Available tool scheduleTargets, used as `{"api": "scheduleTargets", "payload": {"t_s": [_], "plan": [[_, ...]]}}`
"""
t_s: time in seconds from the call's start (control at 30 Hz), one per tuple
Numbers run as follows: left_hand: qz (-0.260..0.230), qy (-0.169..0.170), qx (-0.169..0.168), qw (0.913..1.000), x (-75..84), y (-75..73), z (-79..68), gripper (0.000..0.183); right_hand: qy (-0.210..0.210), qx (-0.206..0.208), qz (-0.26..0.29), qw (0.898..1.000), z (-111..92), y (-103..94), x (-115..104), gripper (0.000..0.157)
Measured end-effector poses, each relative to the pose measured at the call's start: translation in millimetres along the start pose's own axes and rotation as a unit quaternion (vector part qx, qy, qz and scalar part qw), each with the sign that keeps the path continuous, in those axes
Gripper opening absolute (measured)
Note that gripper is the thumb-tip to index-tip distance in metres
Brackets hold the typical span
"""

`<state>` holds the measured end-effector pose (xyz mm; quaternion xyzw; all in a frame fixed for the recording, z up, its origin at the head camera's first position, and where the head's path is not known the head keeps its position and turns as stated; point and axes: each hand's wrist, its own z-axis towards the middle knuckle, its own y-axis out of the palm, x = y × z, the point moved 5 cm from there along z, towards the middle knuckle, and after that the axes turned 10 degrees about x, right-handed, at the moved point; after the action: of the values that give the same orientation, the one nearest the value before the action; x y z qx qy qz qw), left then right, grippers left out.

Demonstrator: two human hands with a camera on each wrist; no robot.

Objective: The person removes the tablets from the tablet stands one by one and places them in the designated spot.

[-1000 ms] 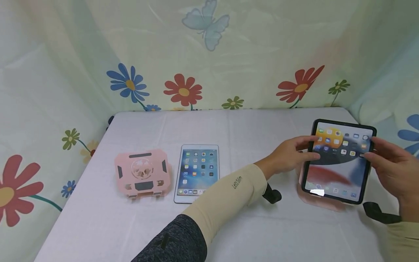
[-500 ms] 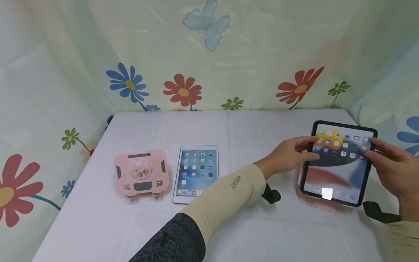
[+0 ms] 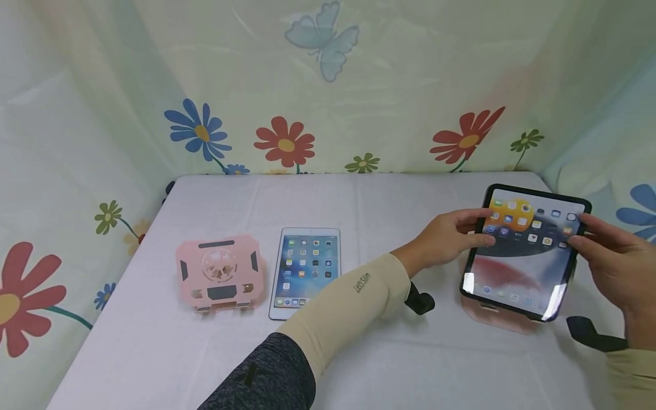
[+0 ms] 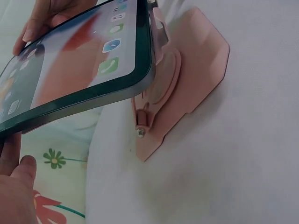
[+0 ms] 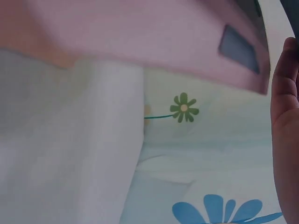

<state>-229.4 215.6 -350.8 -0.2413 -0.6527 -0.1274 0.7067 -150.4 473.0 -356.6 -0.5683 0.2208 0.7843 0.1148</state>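
Note:
A large tablet [image 3: 525, 250] with a black border and a lit screen of app icons is held tilted at the right of the table. My left hand [image 3: 451, 236] pinches its left edge, and my right hand [image 3: 615, 256] pinches its right edge, thumbs at the front. Behind and below it stands a pink folding tablet stand [image 3: 494, 319], mostly hidden in the head view. The left wrist view shows the base plate [image 4: 205, 65] and round hinge part of this stand near the tablet's lower edge. Whether tablet and stand touch all along, I cannot tell.
A smaller white tablet [image 3: 304, 267] lies screen up at mid-table, partly behind my left forearm. Left of it is a second pink stand [image 3: 220, 273] with dark pads and a round cut-out. A flower-printed curtain [image 3: 400, 85] surrounds the white-covered table [image 3: 400, 370].
The large tablet has shifted slightly left with both hands on it, and its tilt has changed a little. Screen reflections have moved. The white tablet and second stand stay put.

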Motion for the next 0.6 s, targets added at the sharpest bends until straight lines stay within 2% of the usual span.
{"api": "scheduleTargets", "payload": {"t_s": [0.17, 0.33, 0.4, 0.47, 0.57, 0.6], "plan": [[-0.008, 0.004, -0.006, 0.9999, 0.0, -7.7, -2.4, 0.051, -0.017, -0.042, 0.022, 0.999, -8, 21.1, -16, 0.046], [-0.005, 0.007, 0.003, 1.0, 0.7, -18.0, -6.1, 0.051, 0.011, -0.033, 0.003, 0.999, -12, 31.7, -22, 0.049], [0.0, 0.005, 0.012, 0.9999, 0.4, -23.4, -8.5, 0.051, 0.016, -0.031, -0.033, 0.999, -14, 36.4, -24, 0.053], [-0.005, 0.002, 0.019, 0.9998, 0.3, -29.2, -11.0, 0.051, 0.009, -0.034, -0.103, 0.994, -16, 42.2, -25, 0.057], [-0.016, 0.004, 0.029, 0.9994, 0.7, -38.2, -14.3, 0.05, -0.01, -0.044, -0.217, 0.975, -17, 51.4, -29, 0.064], [-0.022, 0.004, 0.032, 0.9993, 1.2, -41.0, -15.0, 0.05, -0.015, -0.05, -0.233, 0.971, -17, 54.6, -29, 0.065]]}}
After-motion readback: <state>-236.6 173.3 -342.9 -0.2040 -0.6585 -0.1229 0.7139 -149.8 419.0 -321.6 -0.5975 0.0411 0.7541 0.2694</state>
